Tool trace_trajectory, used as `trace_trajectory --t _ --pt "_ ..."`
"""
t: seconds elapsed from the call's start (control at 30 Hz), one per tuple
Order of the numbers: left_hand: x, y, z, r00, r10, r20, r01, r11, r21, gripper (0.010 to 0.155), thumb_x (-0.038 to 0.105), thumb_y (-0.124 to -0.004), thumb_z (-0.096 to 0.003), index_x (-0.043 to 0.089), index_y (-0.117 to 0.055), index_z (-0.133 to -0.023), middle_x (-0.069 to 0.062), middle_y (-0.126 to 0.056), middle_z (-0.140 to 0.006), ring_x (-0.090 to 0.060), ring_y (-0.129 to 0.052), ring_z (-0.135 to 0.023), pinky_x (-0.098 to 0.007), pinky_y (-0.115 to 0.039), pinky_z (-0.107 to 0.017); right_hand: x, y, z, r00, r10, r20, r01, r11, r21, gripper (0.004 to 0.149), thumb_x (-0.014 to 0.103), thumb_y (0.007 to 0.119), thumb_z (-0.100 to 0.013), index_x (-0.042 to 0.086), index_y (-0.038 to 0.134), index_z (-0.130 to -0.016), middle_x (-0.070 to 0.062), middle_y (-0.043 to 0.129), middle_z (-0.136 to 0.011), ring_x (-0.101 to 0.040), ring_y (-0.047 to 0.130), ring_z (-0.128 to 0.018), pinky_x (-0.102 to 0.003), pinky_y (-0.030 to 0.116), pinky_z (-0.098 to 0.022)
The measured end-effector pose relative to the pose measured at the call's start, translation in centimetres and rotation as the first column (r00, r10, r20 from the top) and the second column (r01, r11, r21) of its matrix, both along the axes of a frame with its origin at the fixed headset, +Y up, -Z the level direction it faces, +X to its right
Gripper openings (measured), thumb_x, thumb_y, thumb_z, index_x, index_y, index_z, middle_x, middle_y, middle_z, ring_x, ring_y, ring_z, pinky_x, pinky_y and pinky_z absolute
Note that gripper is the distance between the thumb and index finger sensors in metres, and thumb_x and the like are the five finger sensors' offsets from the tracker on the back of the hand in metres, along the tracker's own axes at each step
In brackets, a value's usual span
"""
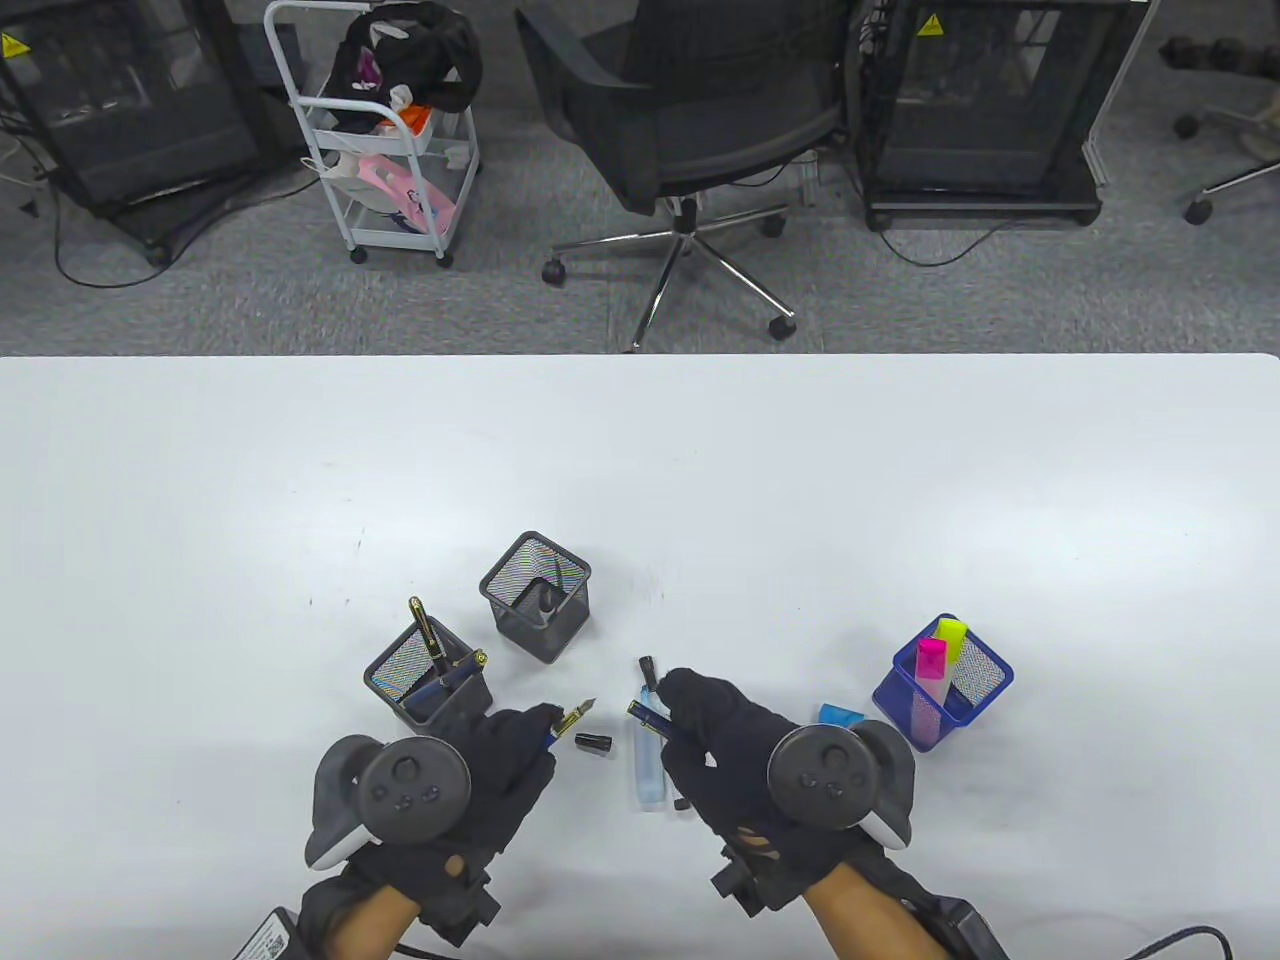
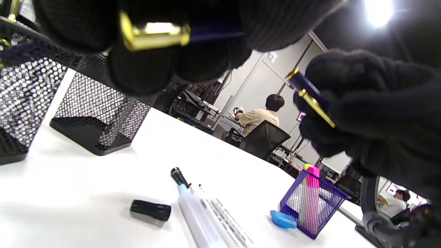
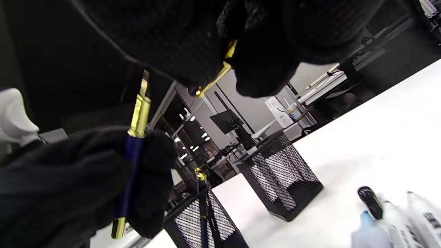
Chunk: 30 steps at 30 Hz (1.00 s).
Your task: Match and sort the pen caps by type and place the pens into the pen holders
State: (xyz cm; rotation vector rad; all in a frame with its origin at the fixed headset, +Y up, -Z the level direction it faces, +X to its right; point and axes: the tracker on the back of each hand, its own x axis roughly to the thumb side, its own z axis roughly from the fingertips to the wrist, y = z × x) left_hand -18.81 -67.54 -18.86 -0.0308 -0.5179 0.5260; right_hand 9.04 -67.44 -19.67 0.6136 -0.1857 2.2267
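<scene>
Navy-and-gold fountain pen point(image 1: 572, 722), uncapped, is pinched in the left hand point(image 1: 500, 765), nib pointing at the right hand point(image 1: 715, 740). Right hand's fingers are curled round the matching navy cap point(image 1: 648, 716), its gold clip showing in the wrist views. Pen and cap are apart, both held above the table point(image 1: 640, 480).

Step in hand looks like capping this pen. Next move calls for lining the cap mouth up with the nib axis and pushing on straight; nib is exposed, so a skewed approach could catch it. Pen then probably goes to the nearest black mesh holder point(image 1: 428, 682), which already has similar navy pens.

Left on the table: loose black cap point(image 1: 593, 743), white marker point(image 1: 650, 760), blue cap point(image 1: 840, 714) just beside the blue holder point(image 1: 942, 682).
</scene>
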Motion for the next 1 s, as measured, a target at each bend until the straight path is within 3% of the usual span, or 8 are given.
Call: trace_trajectory --t 0.6,1.0 --pt "0.5 0.0 0.2 0.998 -0.060 0.018 0.060 0.998 0.027 0.051 0.033 -0.076 -0.0480 0.015 -0.084 -0.095 -0.015 -0.092 -0.079 -0.033 -0.095 -0.058 -0.071 -0.071 -0.056 0.5 0.2 -0.2 0.996 -0.029 -0.079 0.029 1.000 -0.006 0.060 0.020 0.093 -0.042 0.014 0.066 -0.095 -0.018 0.084 -0.088 -0.033 0.100 -0.065 -0.045 0.087 -0.049" --pt "1.8 -0.6 0.5 0.989 -0.038 0.144 0.033 0.999 0.033 0.052 0.032 -0.074 -0.0477 0.011 -0.085 -0.094 -0.016 -0.094 -0.076 -0.033 -0.097 -0.055 -0.070 -0.074 -0.054 -0.3 -0.1 -0.1 0.984 -0.076 -0.159 0.066 0.995 -0.069 0.054 0.018 0.094 -0.040 0.015 0.075 -0.091 -0.018 0.091 -0.084 -0.032 0.105 -0.061 -0.041 0.093 -0.046"
